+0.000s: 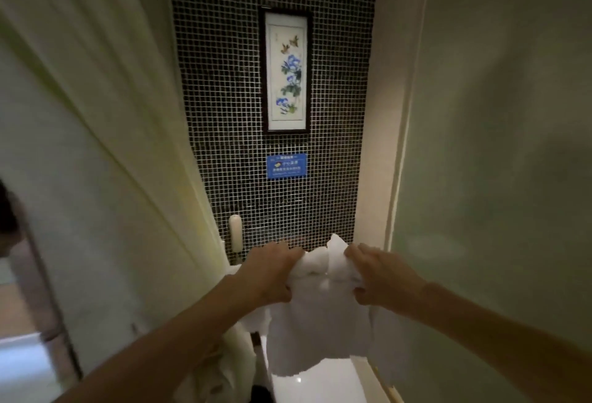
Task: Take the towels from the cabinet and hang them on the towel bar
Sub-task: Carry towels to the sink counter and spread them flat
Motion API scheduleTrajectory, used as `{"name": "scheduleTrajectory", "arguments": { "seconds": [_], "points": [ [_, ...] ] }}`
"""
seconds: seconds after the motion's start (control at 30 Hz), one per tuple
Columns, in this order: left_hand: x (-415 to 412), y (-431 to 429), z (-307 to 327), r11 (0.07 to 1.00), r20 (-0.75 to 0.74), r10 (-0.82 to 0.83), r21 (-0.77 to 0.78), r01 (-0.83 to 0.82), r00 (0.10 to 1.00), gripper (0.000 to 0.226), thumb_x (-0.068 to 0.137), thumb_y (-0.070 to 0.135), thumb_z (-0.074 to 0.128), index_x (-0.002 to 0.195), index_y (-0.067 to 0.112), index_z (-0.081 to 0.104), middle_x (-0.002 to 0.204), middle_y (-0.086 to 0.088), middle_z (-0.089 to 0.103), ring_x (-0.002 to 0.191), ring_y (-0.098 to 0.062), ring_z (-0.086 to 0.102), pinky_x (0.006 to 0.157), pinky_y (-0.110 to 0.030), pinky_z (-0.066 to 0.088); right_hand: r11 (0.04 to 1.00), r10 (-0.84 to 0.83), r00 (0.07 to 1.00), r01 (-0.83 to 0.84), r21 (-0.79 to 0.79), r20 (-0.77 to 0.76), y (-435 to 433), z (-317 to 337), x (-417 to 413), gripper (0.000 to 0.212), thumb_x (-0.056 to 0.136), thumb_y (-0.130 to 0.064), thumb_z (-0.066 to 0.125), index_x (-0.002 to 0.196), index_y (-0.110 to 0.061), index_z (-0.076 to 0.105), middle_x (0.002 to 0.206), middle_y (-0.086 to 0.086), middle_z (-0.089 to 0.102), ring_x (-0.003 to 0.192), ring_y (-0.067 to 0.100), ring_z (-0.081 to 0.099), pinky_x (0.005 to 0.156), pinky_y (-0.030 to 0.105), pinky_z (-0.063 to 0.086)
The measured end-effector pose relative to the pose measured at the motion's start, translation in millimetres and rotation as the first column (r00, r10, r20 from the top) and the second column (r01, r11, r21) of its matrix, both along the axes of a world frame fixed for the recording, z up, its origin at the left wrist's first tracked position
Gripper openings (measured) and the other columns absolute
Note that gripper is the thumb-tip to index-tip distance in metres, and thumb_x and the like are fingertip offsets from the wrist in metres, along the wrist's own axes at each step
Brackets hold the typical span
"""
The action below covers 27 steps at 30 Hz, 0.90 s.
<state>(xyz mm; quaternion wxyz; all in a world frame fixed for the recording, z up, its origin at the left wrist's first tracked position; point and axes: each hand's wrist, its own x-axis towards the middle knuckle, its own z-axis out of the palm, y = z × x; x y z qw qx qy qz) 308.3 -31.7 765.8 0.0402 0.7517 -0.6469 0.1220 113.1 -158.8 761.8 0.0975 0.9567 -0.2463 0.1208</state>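
**Desk:** What does the head view show?

**Photographer:** A person's left hand (pixel 272 269) and right hand (pixel 381 277) each curl their fingers into the top edge of a white towel (pixel 320 322). They hold it bunched between them, and the rest hangs down in front of a dark mosaic wall (pixel 217 82). Neither the towel bar nor the cabinet is in frame.

**Desk:** How should the hanging be done well?

**Photographer:** My judgement is to draw the hands apart until the top edge lies flat. Then lay the cloth over the bar with even lengths on both sides, so it neither slides off nor bunches. The hem hangs above a glossy white fixture (pixel 314 383), possibly a toilet or tub rim in this dim, soft frame, so keep it lifted.

**Desk:** Any writing?

**Photographer:** A blue sign (pixel 286 166) below a framed flower painting (pixel 286 71) carries white characters, too blurred to read. No brand shows.
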Motion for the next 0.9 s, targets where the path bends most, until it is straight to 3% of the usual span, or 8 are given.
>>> {"name": "scheduleTrajectory", "arguments": {
  "seconds": [0.1, 0.33, 0.57, 0.73, 0.9],
  "points": [
    [12.4, 26.4, -4.6, 0.996, 0.003, 0.088, 0.019, -0.088, 0.996, 0.051, 0.069, 0.034, 0.066, 0.116, 0.026, 0.046, 0.110, 0.001, 0.056, 0.101, -0.021, 0.054, 0.076, -0.035, 0.049, 0.993, 0.118, 0.993, -0.118, -0.001, -0.014, 5.3, -6.4, 24.4, 0.052, 0.070, -0.036, 0.064, 0.114, -0.017, 0.043, 0.110, 0.000, 0.054, 0.096, 0.026, 0.058, 0.070, 0.036, 0.046],
    [28.0, 86.0, -2.8, 0.968, -0.019, 0.244, 0.070, -0.242, 0.970, 0.060, 0.074, 0.030, 0.067, 0.128, 0.025, 0.042, 0.116, -0.001, 0.053, 0.105, -0.023, 0.051, 0.076, -0.034, 0.040, 0.957, 0.289, 0.955, -0.289, 0.003, -0.074, 42.3, -4.6, 68.7, 0.054, 0.075, -0.037, 0.064, 0.120, -0.017, 0.040, 0.114, -0.001, 0.052, 0.099, 0.022, 0.057, 0.072, 0.034, 0.045],
    [14.0, 132.4, -10.5, 0.959, -0.205, 0.276, -0.009, -0.284, 0.939, 0.062, 0.072, 0.033, 0.069, 0.130, 0.030, 0.046, 0.111, 0.001, 0.058, 0.102, -0.019, 0.052, 0.082, -0.031, 0.042, 0.925, 0.371, 0.920, -0.378, -0.030, -0.128, 71.6, 5.4, 71.5, 0.058, 0.075, -0.039, 0.065, 0.123, -0.019, 0.038, 0.117, -0.001, 0.052, 0.098, 0.020, 0.057, 0.072, 0.033, 0.050],
    [-7.5, 152.1, -22.6, 0.949, -0.242, 0.306, 0.005, -0.314, 0.921, 0.063, 0.071, 0.035, 0.069, 0.130, 0.031, 0.046, 0.108, 0.002, 0.059, 0.099, -0.018, 0.053, 0.075, -0.028, 0.039, 0.901, 0.428, 0.887, -0.435, -0.002, -0.172, 78.2, -1.3, 59.4, 0.063, 0.075, -0.041, 0.066, 0.127, -0.019, 0.038, 0.117, -0.001, 0.053, 0.097, 0.020, 0.058, 0.075, 0.036, 0.051],
    [-20.5, 173.1, -33.6, 0.913, -0.258, 0.403, 0.044, -0.406, 0.878, 0.067, 0.070, 0.039, 0.069, 0.132, 0.031, 0.044, 0.113, 0.004, 0.057, 0.105, -0.018, 0.053, 0.079, -0.027, 0.039, 0.832, 0.553, 0.815, -0.550, 0.070, -0.175, 84.8, -13.7, 62.5, 0.065, 0.073, -0.040, 0.066, 0.126, -0.020, 0.035, 0.112, -0.001, 0.053, 0.094, 0.022, 0.058, 0.075, 0.038, 0.049]
  ]
}}
